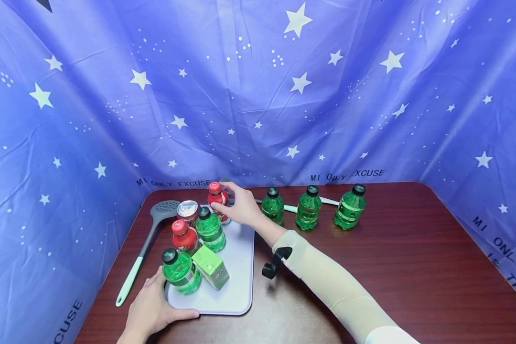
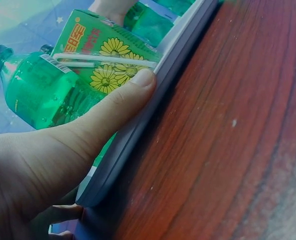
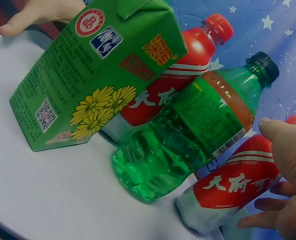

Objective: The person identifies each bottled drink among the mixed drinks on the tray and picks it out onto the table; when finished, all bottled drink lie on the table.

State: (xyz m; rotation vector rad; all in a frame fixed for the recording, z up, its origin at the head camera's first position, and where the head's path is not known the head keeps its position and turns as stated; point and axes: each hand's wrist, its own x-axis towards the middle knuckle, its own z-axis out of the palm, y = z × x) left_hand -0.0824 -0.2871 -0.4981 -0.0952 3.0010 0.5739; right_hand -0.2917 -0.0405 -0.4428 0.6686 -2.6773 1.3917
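A pale tray (image 1: 239,267) carries a green drink carton (image 3: 77,75), two green bottles, two red cola bottles and a can (image 1: 188,210). My left hand (image 1: 149,306) grips the tray's front left corner, its thumb along the front rim, beside the nearest green bottle (image 1: 181,274). At the tray's back, my right hand (image 1: 242,206) curves loosely around the rear red cola bottle (image 3: 233,185), thumb on one side and fingers on the other. In the right wrist view those fingers look spread, and the thumb tip seems apart from the bottle, which is upright.
Left of the tray lies a slotted turner (image 1: 144,248) with a mint handle. Three more green bottles (image 1: 308,210) stand in a row on the dark wooden table (image 1: 395,267) to the right. Mint and white utensil handles (image 1: 290,209) show behind them. A starry curtain hangs around the table.
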